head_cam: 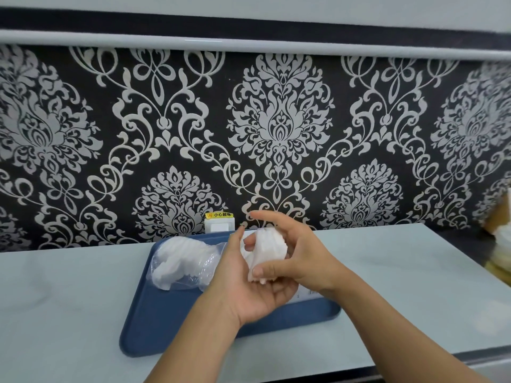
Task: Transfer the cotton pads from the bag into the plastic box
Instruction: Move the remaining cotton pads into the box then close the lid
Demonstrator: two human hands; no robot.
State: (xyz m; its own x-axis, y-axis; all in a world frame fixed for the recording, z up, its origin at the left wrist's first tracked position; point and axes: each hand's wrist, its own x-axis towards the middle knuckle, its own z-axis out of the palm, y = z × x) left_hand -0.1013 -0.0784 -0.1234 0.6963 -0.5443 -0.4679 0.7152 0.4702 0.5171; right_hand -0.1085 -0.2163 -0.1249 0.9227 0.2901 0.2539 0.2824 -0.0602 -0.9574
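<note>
Cotton pads [266,251], a white stack of them, are held up between both hands above the blue tray [166,322], and more pads lie inside the clear plastic bag [184,261] that rests on the back left part of the tray. Both forearms come in from the lower edge of the view and meet over the middle of the tray. The left hand [246,280] is turned palm up, its fingers [235,244] rather straight and pointing away from the person, and the stack rests against its palm and fingers like on a support. The right hand [301,258] comes from the right side and lies over the stack; its thumb [265,270] presses on the near lower end of the pads, the curled fingers hold the far side, and the index finger [265,217] is lifted and stretched out above the stack without touching it. The plastic box is mostly hidden behind the hands, so I cannot tell its place clearly. The tray lies on a pale worktop [69,294]. Behind it, on the black and silver patterned wall [279,120], there is a white socket [219,225] with a yellow sticker [219,215] on top, which reads 小心触电.
</note>
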